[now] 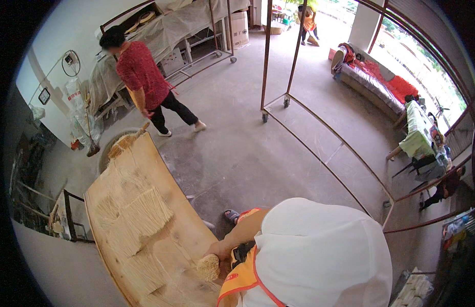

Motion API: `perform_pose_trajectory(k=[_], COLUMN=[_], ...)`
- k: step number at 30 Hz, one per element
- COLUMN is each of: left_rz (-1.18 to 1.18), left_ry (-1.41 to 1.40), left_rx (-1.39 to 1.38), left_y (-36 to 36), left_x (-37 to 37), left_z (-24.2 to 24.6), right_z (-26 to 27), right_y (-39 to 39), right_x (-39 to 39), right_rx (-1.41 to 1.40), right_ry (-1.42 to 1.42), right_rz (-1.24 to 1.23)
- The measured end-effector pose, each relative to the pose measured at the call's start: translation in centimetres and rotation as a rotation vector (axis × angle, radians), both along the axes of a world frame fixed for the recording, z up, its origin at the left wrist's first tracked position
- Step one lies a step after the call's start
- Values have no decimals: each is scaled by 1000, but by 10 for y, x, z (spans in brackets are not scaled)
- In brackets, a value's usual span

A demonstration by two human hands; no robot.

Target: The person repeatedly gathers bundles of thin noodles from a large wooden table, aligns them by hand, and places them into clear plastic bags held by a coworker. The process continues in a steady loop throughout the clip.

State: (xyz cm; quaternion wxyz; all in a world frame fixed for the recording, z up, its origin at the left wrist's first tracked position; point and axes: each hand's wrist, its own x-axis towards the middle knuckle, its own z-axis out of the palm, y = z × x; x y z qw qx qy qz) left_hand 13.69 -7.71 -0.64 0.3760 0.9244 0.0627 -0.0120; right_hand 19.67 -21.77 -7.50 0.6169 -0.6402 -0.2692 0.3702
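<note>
My bare right hand is closed around a thick bundle of thin dried noodles, its cut ends facing the wooden board. The hand is low over the near edge of the long wooden board. Flat stacks of pale straight noodles lie across the board, with loose strands around them. A further stack is closer to the bottom of the view. My white sleeve and orange-edged yellow apron cover the lower middle. My left hand is out of view.
A hand brush rests at the board's far end, over a round tub. A person in red walks beyond. A wheeled metal frame stands right of the board. Another person holds a broom outside. A bench lines the right.
</note>
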Motion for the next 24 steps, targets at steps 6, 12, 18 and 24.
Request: perform_pose_trajectory(k=[6, 12, 18, 24], left_rz=[-18, -51, -50, -22], left_ry=[11, -2, -11, -15], left_rx=[-8, -13, -25, -32], left_y=[3, 6, 8, 10], left_x=[0, -1, -7, -12], left_z=[-4, -7, -10, -11], right_z=[13, 18, 49, 52], right_y=[-8, -7, -16, -10], right_x=[-6, -10, -19, -29], right_rx=[-143, -155, -195, -127], right_ry=[-441, -468, -443, -425], right_rz=[3, -25, -32, -5])
